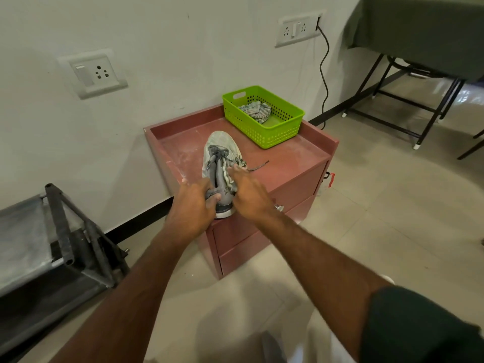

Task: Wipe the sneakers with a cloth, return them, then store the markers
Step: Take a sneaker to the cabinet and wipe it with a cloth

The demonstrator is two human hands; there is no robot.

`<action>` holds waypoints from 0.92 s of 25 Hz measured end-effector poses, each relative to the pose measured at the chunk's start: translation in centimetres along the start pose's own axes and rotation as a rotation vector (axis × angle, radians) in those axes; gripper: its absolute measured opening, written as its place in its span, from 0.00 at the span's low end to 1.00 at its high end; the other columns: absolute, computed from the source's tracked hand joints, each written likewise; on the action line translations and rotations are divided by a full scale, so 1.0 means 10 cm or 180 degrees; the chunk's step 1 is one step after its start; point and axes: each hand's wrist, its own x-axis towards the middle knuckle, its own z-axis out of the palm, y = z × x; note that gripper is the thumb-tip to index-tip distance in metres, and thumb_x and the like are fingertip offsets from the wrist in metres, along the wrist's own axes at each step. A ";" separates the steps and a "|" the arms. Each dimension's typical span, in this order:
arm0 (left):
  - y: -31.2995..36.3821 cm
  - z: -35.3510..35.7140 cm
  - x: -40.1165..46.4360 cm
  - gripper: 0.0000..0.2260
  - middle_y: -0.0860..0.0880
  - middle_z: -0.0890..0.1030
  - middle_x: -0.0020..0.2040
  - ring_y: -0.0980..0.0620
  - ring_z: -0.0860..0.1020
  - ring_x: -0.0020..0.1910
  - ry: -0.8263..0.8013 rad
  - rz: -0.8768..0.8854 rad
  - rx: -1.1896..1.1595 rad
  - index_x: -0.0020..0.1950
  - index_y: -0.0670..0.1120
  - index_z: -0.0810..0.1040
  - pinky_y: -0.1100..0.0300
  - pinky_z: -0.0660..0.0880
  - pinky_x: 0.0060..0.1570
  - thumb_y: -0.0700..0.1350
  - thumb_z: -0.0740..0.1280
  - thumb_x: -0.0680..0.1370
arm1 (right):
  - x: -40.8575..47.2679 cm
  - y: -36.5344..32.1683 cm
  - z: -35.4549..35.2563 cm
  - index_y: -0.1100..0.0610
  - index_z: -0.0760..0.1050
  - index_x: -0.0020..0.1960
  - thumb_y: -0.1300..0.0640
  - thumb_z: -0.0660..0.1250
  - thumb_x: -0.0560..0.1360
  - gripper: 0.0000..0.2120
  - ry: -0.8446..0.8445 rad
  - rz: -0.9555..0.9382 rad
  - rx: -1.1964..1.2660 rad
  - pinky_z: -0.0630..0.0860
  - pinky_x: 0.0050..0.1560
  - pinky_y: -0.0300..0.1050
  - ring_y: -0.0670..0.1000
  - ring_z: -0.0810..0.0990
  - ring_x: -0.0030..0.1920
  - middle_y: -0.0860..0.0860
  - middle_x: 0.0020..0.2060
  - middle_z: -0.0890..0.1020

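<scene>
At frame centre, a worn pale-grey mesh sneaker (219, 163) (laces loose) lies between both hands: left hand (192, 206) grasps its heel, right hand (247, 193) presses flat-fingered on its side.

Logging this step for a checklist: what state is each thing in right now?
sneaker: upright on cabinet top, lace loose
left hand: grips the heel
right hand: fingers straight against sneaker's side
cloth: crumpled in basket
green basket: upright on cabinet
cabinet: drawers closed

A reddish counter (288, 155) (rimmed on three sides) carries a grey sneaker (220, 150) and a green basket (264, 127).
</scene>
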 end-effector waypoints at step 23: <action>0.09 -0.03 0.02 0.10 0.46 0.74 0.37 0.52 0.70 0.36 0.0044 -0.0403 -0.0024 0.39 0.48 0.71 0.62 0.60 0.30 0.45 0.68 0.79 | 0.04 -0.09 -0.10 0.55 0.63 0.78 0.70 0.60 0.75 0.32 0.0066 0.0353 0.0369 0.69 0.70 0.50 0.58 0.70 0.73 0.58 0.74 0.71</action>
